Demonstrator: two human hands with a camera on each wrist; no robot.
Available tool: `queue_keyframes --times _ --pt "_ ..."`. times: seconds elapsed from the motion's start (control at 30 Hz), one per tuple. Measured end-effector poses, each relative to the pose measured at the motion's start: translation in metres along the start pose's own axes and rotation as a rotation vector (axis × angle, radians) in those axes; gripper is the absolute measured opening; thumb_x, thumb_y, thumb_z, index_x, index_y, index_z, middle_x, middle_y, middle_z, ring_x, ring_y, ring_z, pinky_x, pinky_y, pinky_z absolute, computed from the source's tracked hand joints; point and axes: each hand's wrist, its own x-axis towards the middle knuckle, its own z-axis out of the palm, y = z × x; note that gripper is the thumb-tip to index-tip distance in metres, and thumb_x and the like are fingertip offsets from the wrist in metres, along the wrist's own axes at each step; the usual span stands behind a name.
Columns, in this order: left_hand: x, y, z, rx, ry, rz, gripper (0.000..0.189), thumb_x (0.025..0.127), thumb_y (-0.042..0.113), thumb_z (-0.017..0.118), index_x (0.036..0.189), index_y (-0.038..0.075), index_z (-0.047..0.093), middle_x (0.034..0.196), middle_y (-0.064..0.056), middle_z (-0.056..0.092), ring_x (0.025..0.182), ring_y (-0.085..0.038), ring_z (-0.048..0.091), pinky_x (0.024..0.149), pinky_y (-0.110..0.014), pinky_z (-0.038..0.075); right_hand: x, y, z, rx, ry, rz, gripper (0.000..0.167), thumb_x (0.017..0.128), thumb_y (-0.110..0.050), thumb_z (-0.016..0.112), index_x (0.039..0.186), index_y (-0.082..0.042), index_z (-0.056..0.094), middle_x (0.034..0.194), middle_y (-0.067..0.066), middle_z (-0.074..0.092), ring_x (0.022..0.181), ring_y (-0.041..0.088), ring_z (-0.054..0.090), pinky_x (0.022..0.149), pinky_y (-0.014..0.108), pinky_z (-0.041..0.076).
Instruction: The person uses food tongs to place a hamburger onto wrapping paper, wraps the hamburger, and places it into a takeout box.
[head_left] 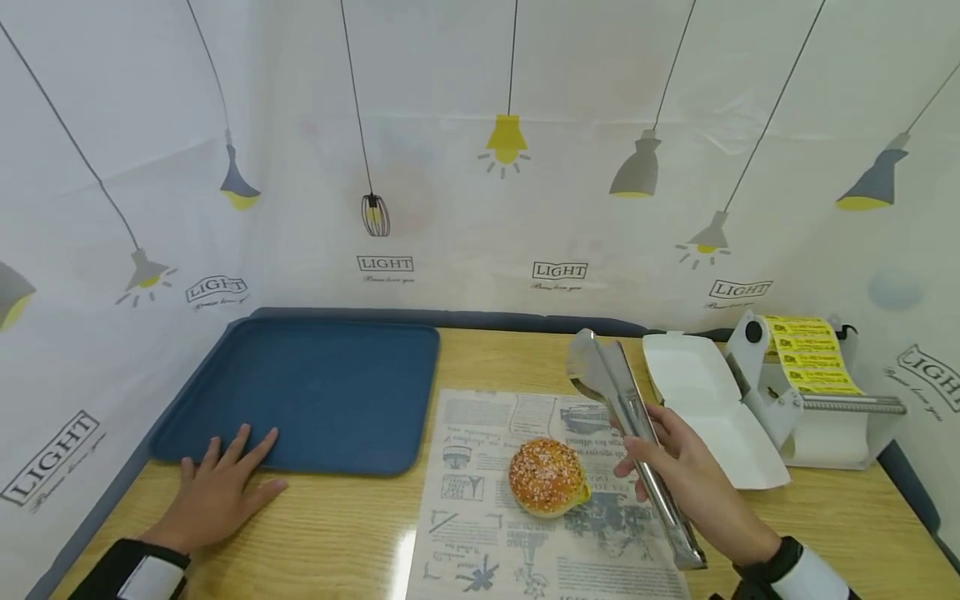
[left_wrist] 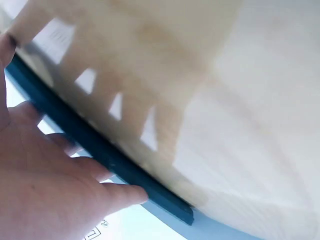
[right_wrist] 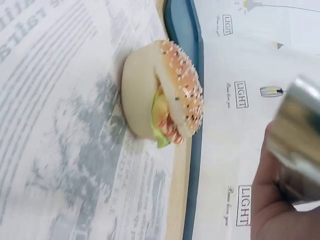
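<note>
My right hand point(head_left: 693, 471) grips a pair of metal tongs point(head_left: 675, 523) tilted across the right part of the printed paper sheet point(head_left: 457, 450). The tongs' wide ends point away from me, apart from each other, with nothing between them. On the paper, left of the tongs, sits a sesame bun burger point(head_left: 547, 477); the right wrist view shows green and reddish filling in the burger point(right_wrist: 162, 97). My left hand point(head_left: 213, 504) lies with spread fingers at the near left edge of a blue tray point(head_left: 330, 392). In the left wrist view its fingertips touch the tray's edge point(left_wrist: 100, 145).
A white clamshell box point(head_left: 712, 408) lies with its lid up beyond my right hand. Right of it stands a dispenser point(head_left: 847, 408) carrying a roll of yellow labels point(head_left: 806, 350). A lamp-printed cloth point(head_left: 450, 183) rises behind the wooden table point(head_left: 337, 533).
</note>
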Motion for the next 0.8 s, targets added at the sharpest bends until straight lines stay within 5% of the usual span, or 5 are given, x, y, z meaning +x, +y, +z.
queue_keyframes --times 0.2,0.37,0.5,0.63,0.8 --pt "0.011 0.016 -0.018 -0.111 -0.061 -0.064 0.089 0.09 0.067 0.05 0.15 0.002 0.035 0.149 -0.043 0.022 0.13 -0.071 0.018 0.091 -0.087 0.01 0.006 -0.011 0.019 0.028 0.045 -0.116 0.068 0.101 -0.034 0.053 0.154 -0.012 0.017 0.136 0.018 0.046 0.089 0.014 0.068 0.07 0.036 0.058" --pt "0.022 0.067 -0.038 -0.29 0.049 -0.028 0.087 0.098 0.057 0.044 0.156 0.001 0.012 0.157 -0.036 0.006 0.139 -0.061 0.013 0.102 -0.08 0.013 0.012 -0.016 0.036 0.046 0.053 -0.202 0.068 0.101 -0.032 0.054 0.155 -0.015 0.016 0.138 0.016 0.047 0.096 0.012 0.068 0.075 0.037 0.059" --pt "0.023 0.125 -0.049 -0.529 0.164 0.13 0.072 0.105 0.04 0.04 0.157 0.016 -0.003 0.164 -0.015 -0.01 0.149 -0.045 0.0 0.109 -0.074 0.013 0.016 -0.017 0.051 0.054 0.06 -0.299 0.067 0.1 -0.026 0.057 0.153 -0.015 0.019 0.144 0.015 0.045 0.1 0.013 0.068 0.078 0.04 0.059" --pt "0.016 0.183 -0.055 -0.682 0.222 0.341 0.061 0.108 0.023 0.035 0.157 0.024 -0.001 0.165 -0.001 -0.008 0.152 -0.029 -0.002 0.118 -0.061 0.01 0.02 -0.019 0.068 0.079 0.066 -0.367 0.068 0.099 -0.019 0.058 0.154 -0.013 0.018 0.149 0.014 0.039 0.105 0.012 0.067 0.077 0.041 0.059" --pt "0.009 0.233 -0.056 -0.804 0.156 0.563 0.057 0.107 0.012 0.031 0.158 0.023 0.007 0.166 0.001 -0.001 0.153 -0.024 0.003 0.122 -0.037 0.006 0.023 -0.016 0.084 0.113 0.021 -0.388 0.071 0.098 -0.018 0.06 0.155 -0.016 0.016 0.153 0.012 0.035 0.116 0.025 0.063 0.078 0.042 0.059"
